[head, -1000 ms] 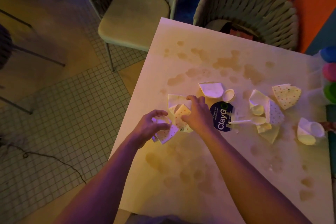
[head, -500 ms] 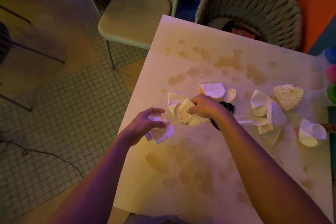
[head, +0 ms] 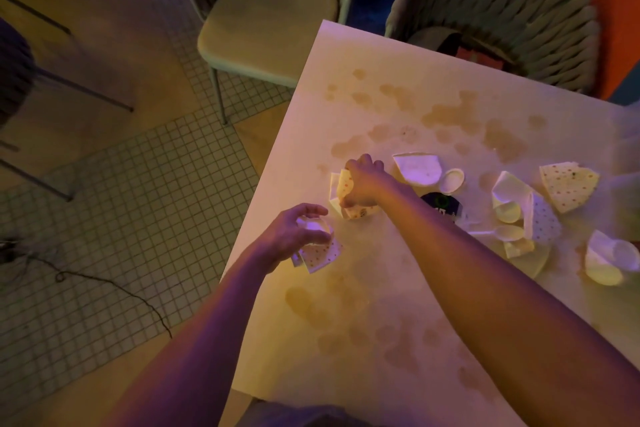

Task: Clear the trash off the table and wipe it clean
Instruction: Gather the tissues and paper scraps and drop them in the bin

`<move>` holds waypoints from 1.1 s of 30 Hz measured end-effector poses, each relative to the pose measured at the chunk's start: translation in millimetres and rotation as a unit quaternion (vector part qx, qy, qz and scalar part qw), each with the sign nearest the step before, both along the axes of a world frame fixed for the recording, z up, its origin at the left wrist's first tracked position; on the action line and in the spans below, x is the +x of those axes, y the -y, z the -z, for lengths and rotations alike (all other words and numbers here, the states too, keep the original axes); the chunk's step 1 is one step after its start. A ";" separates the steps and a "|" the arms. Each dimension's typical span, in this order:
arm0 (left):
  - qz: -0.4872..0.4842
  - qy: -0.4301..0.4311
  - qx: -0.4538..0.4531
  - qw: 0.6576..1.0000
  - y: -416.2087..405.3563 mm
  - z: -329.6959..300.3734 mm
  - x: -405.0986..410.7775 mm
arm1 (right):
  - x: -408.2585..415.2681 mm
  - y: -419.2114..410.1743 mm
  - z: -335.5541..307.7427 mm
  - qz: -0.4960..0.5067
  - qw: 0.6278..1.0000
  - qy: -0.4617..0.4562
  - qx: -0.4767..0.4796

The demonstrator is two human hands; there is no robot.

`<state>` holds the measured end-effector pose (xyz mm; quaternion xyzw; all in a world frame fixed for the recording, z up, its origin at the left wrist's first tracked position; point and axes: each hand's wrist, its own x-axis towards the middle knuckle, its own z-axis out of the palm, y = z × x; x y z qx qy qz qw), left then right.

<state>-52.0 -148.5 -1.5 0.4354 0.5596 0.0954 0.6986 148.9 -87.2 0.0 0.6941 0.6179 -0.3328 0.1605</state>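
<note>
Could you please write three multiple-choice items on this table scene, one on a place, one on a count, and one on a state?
1. Where does the dark round label lie?
A. on the floor
B. on the table, beside the right forearm
C. on a chair seat

2. How many chairs stand at the table's far side?
A. two
B. four
C. none

3. What is the right hand doing?
A. resting flat and open
B. gripping a dotted paper scrap
C. wiping with a cloth

Answers: 1 B, the label shows on the table next to the forearm. 2 A, the cushioned chair and the woven chair are the only ones there. 3 B, its fingers curl round the scrap.
</note>
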 end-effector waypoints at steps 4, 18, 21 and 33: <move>0.001 -0.011 0.003 1.000 1.1 2.7 1.3 | 6.3 4.6 6.0 0.023 0.999 -0.039 0.030; 0.028 -0.057 0.074 0.995 1.5 9.5 5.5 | 6.5 17.8 11.2 0.094 0.995 -0.027 0.033; 0.043 -0.088 0.070 0.993 -1.1 10.4 6.5 | 12.2 33.5 9.9 0.137 0.989 -0.051 0.025; 0.097 -0.095 0.152 0.979 24.8 -19.9 55.7 | 52.9 146.3 -8.4 0.386 0.897 -0.176 0.121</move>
